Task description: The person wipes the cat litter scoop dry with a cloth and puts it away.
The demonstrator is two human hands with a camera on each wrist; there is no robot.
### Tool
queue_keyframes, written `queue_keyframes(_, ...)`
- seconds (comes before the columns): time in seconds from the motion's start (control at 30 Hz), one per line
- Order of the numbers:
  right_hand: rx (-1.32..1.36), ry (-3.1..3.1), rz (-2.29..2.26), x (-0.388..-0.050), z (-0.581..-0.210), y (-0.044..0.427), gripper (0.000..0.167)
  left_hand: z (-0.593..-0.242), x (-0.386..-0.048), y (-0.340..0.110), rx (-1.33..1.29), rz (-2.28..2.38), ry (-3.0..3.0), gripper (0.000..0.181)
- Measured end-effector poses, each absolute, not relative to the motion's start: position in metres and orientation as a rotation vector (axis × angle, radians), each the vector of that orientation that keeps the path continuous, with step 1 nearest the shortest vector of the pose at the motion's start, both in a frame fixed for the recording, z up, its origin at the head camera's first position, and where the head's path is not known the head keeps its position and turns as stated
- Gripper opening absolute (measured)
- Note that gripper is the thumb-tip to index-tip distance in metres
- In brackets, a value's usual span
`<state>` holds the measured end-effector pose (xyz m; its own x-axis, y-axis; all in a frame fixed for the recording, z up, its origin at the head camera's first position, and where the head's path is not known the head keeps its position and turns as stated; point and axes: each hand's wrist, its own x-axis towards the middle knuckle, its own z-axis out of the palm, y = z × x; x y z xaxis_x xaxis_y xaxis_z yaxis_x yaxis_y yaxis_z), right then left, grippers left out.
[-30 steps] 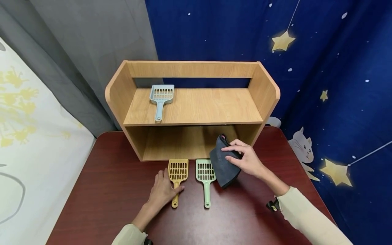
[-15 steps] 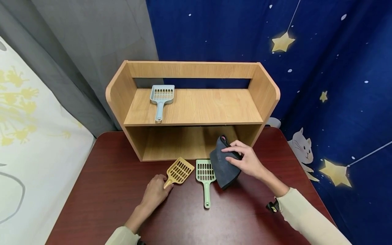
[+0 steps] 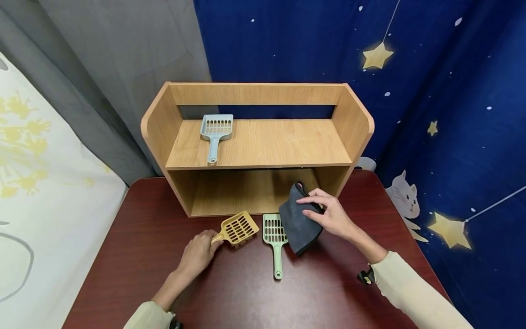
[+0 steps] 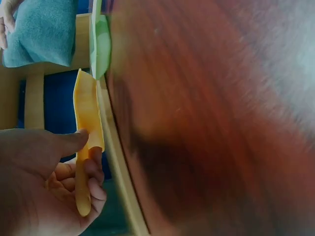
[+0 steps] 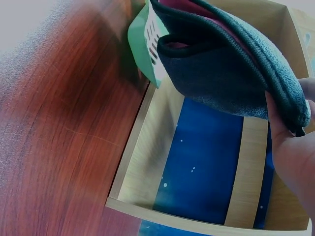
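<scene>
My left hand (image 3: 197, 253) grips the handle of a yellow slotted litter scoop (image 3: 239, 228), its head tilted up to the right in front of the shelf. In the left wrist view, thumb and fingers wrap round the yellow handle. A folded dark grey cloth (image 3: 299, 221) hangs from my right hand (image 3: 330, 212), pinched between thumb and fingers; the right wrist view shows its dark bound edges and a pink inner side. Between the two hands a green litter scoop (image 3: 276, 230) lies on the table, handle towards me. The cloth overlaps the right edge of its head.
A two-tier wooden shelf (image 3: 263, 165) stands at the back of the dark red table (image 3: 156, 228). On its upper board, to the left, rests a light blue litter scoop (image 3: 216, 132). Blue and grey curtains hang behind.
My left hand has taken hold of the yellow scoop by the handle, turned its head rightward and drawn it left, off its earlier spot beside the green scoop. The right hand stays nearly still.
</scene>
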<state>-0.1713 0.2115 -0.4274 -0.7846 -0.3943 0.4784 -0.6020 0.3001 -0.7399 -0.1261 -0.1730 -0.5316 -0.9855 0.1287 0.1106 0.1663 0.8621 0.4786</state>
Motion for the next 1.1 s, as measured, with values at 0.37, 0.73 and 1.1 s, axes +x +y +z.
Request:
queue_keyframes(0.37, 0.895, -2.352, 1.455, -0.176, -0.427, 0.208, 0.031, -0.507, -0.146, -0.172, -0.429, -0.763, -2.871, 0.018)
queue_keyframes(0.73, 0.876, -2.318, 1.418, -0.199, -0.439, 0.208, 0.035, -0.482, -0.164, -0.154, -0.653, -0.712, -2.799, 0.022)
queue_keyframes(1.1, 0.896, -2.553, 1.133, -0.197, -0.426, 0.172, 0.033, -0.470, -0.169, -0.114, -0.833, -0.733, -2.726, 0.020)
